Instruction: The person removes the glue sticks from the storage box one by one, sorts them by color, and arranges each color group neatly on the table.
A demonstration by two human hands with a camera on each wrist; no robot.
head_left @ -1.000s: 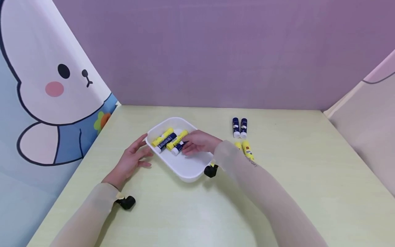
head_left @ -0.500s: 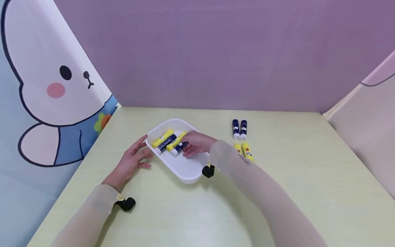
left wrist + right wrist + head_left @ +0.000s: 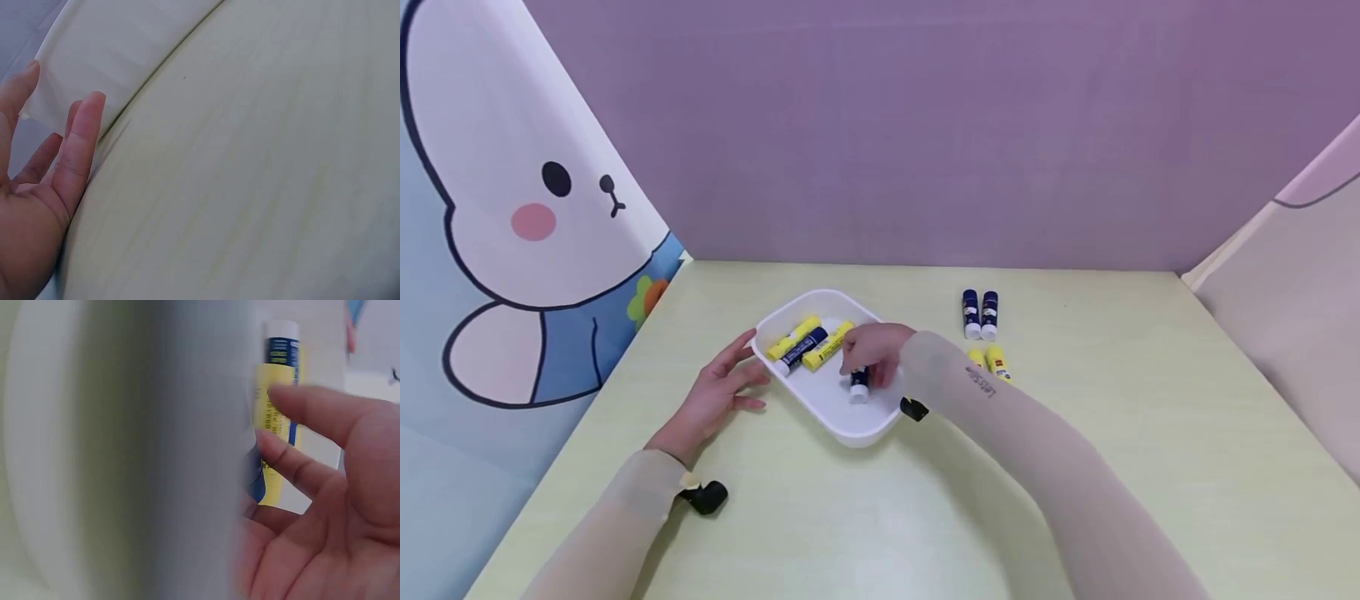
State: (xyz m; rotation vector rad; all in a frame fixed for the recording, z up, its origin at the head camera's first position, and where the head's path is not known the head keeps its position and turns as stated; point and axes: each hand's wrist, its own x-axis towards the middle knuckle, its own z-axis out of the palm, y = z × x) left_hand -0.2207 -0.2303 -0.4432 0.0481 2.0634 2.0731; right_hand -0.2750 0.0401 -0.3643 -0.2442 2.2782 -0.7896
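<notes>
Inside the white plastic tray point(image 3: 831, 396), my right hand point(image 3: 877, 346) pinches a dark blue glue stick point(image 3: 859, 387); its white end points toward me and the hand covers the rest. Left of it in the tray lie a yellow glue stick point(image 3: 828, 347), another blue glue stick point(image 3: 802, 350) and a second yellow one point(image 3: 794, 337). My left hand point(image 3: 715, 396) has its fingers loosely extended at the tray's left corner, fingertips right at the rim. In the right wrist view, the tray wall blurs the left half, and the held blue glue stick point(image 3: 255, 481) shows only partly.
Right of the tray, two blue glue sticks point(image 3: 981, 314) stand side by side at the back of the table point(image 3: 1112, 375). In front of them are two yellow glue sticks point(image 3: 997, 364), partly hidden by my right forearm. A purple backdrop point(image 3: 940, 133) rises behind the table.
My right hand has drawn the blue glue stick away from the yellow one, rightward and nearer me, turning its white end toward me. The left hand stays at the tray corner.
</notes>
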